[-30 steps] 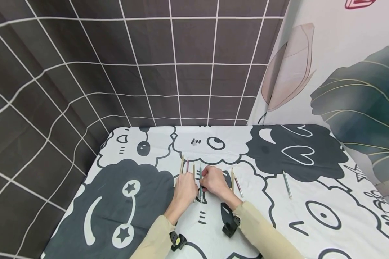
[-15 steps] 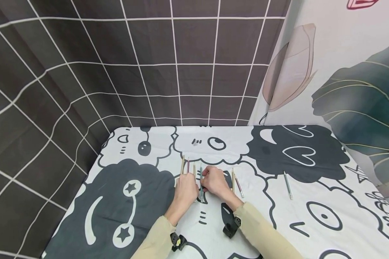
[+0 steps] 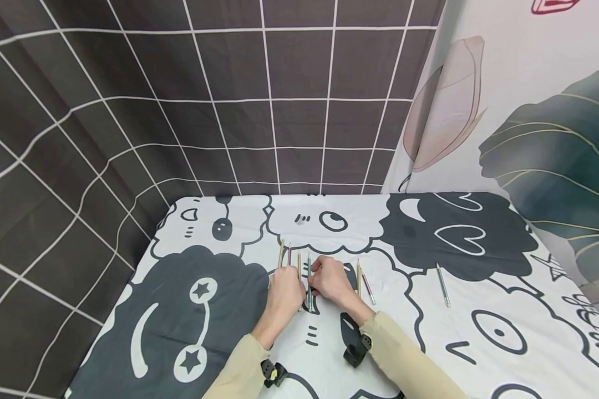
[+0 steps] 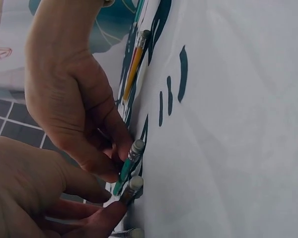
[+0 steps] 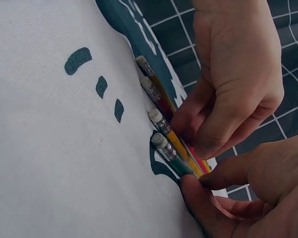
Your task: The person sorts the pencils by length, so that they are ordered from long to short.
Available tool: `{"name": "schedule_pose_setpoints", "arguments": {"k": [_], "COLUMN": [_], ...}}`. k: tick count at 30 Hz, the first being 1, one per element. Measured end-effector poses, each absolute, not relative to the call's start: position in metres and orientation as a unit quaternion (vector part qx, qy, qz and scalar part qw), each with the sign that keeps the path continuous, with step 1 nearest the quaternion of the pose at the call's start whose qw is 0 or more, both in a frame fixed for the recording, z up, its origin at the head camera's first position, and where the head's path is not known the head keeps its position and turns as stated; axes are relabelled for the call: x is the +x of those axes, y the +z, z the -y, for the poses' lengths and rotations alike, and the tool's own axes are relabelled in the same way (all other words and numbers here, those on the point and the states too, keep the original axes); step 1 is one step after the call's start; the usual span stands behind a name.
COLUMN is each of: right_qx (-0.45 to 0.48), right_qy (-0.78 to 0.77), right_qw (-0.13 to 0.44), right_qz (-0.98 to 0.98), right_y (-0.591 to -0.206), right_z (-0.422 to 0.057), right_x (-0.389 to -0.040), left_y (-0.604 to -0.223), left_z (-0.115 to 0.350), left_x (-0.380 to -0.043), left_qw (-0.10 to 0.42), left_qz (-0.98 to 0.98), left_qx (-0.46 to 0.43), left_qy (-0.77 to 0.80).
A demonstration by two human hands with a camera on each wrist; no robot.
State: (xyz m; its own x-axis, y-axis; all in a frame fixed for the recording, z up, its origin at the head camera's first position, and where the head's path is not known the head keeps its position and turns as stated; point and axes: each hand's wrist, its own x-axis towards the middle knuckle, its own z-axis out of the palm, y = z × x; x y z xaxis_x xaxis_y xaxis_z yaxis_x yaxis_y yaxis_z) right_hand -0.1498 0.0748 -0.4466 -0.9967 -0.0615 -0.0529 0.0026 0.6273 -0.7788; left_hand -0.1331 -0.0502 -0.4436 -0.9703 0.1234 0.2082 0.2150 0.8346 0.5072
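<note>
Several pencils with white erasers lie side by side on the patterned cloth, erasers toward the person. My left hand (image 3: 285, 288) pinches a yellow pencil (image 5: 175, 140); its thumb and fingertips sit close behind the metal band. Just to the right, my right hand (image 3: 331, 279) pinches a green pencil (image 5: 175, 159) between thumb and finger. In the head view, a red pencil (image 3: 289, 256) and another yellow pencil (image 3: 280, 254) stick out beyond the left hand, partly covered by it. Both hands are very close together, low over the cloth.
Right of the right forearm lie a yellow pencil (image 3: 359, 277) and a red pencil (image 3: 367, 288), nearly touching. Farther right is a lone green pencil (image 3: 442, 285). The black-and-white cartoon cloth (image 3: 309, 371) covers the surface, with a dark grid curtain (image 3: 299, 66) behind.
</note>
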Motion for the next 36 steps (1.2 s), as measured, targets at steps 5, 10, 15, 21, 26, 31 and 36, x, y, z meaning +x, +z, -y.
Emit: {"name": "schedule_pose_setpoints", "arguments": {"k": [5, 10, 15, 21, 26, 31, 36], "right_qx": [-0.021, -0.036, -0.030, -0.017, -0.012, 0.009, 0.018], "right_qy": [-0.423, -0.420, -0.437, -0.456, -0.472, -0.477, -0.478], "right_qw": [0.027, 0.007, 0.009, -0.006, -0.016, -0.016, -0.024], "right_qz": [-0.905, -0.907, -0.899, -0.890, -0.881, -0.879, -0.878], "right_y": [-0.448, -0.448, -0.446, -0.443, -0.441, -0.439, -0.436], "right_z": [-0.078, -0.084, -0.091, -0.103, -0.114, -0.125, -0.137], "right_x": [-0.150, -0.151, -0.149, -0.145, -0.141, -0.138, -0.133], "left_y": [-0.443, -0.442, -0.442, -0.442, -0.442, -0.442, -0.443], "left_z": [0.047, 0.042, 0.037, 0.032, 0.028, 0.025, 0.021], "left_x": [-0.132, -0.129, -0.126, -0.125, -0.123, -0.123, -0.122], "left_qw": [0.112, 0.138, 0.147, 0.146, 0.131, 0.109, 0.090], "left_qz": [0.948, 0.933, 0.920, 0.914, 0.914, 0.911, 0.902], "left_qx": [-0.101, -0.118, -0.129, -0.124, -0.111, -0.098, -0.101], "left_qy": [-0.281, -0.310, -0.340, -0.359, -0.368, -0.386, -0.411]}}
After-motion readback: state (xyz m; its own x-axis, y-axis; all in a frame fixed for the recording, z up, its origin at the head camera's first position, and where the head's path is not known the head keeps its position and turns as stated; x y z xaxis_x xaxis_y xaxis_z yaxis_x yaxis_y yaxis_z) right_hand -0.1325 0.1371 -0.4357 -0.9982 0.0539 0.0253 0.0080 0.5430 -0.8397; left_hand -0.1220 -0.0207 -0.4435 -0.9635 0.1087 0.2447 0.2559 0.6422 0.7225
